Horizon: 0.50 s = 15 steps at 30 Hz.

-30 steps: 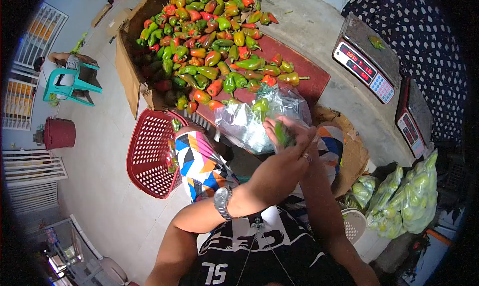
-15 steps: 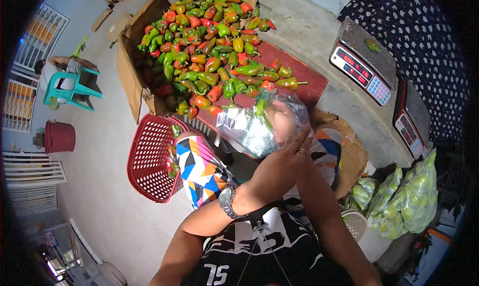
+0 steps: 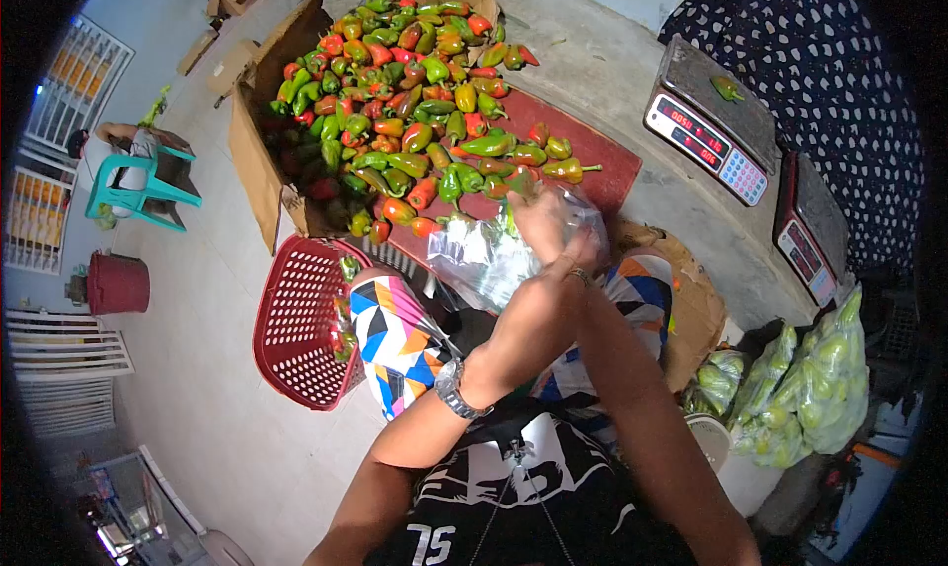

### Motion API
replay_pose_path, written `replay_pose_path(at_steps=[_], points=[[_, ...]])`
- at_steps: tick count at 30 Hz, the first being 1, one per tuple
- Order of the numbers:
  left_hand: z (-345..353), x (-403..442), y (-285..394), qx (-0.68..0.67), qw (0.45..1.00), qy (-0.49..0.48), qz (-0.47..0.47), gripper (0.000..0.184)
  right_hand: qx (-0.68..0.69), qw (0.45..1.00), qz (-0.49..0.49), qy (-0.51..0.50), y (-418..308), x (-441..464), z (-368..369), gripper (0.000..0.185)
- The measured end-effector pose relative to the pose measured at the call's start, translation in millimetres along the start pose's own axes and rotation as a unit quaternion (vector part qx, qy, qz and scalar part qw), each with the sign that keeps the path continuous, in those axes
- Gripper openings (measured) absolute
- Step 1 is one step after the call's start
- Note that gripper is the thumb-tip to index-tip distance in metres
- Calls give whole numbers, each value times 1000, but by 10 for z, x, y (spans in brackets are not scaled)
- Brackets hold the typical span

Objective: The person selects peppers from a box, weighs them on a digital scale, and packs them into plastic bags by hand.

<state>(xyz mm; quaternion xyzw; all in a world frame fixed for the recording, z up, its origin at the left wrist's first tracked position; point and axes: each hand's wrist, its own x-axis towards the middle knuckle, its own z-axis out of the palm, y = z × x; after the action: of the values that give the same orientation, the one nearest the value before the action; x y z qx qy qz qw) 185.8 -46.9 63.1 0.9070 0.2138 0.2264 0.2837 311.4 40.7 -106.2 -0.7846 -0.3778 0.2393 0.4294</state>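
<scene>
A clear plastic bag (image 3: pixel 484 260) lies across the near end of the red board (image 3: pixel 617 161), over my lap, with green shapes showing through it. My right hand (image 3: pixel 538 227) is at the bag, partly behind its shiny film; blur hides how its fingers are set. Crossing over the right wrist, my left hand (image 3: pixel 565 282) is closed at the bag's mouth. It belongs to the arm with the metal watch (image 3: pixel 449 388). Just beyond the bag lie loose green and red peppers (image 3: pixel 459 183).
An open carton (image 3: pixel 259 166) spills peppers onto the board. Two digital scales (image 3: pixel 706 146) (image 3: pixel 805 255) stand right, one bearing a pepper. A red basket (image 3: pixel 296 329) is left; bagged green produce (image 3: pixel 825 398) is lower right. A person sits beyond a teal chair (image 3: pixel 138 186).
My right hand has shifted slightly left and up at the bag. My left hand has come a little nearer with the bag's edge. The loose peppers look unchanged.
</scene>
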Motion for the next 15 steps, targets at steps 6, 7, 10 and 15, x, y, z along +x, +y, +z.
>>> replay_pose_path(at_steps=[6,7,10,15], points=[[-191,54,-221,-61,995,70,-24,83,-91,951,-161,-246,-524,-632,-1061,27],[-270,83,-245,-76,994,48,-54,85,-87,937,-166,-295,-802,-778,-1461,25],[-645,174,-174,-140,978,-19,-152,90,-18,938,-85,-337,-1143,-590,-2457,23],[-1105,443,-188,-272,927,-52,-252,91,-277,948,-87,131,-528,1288,-3380,28]])
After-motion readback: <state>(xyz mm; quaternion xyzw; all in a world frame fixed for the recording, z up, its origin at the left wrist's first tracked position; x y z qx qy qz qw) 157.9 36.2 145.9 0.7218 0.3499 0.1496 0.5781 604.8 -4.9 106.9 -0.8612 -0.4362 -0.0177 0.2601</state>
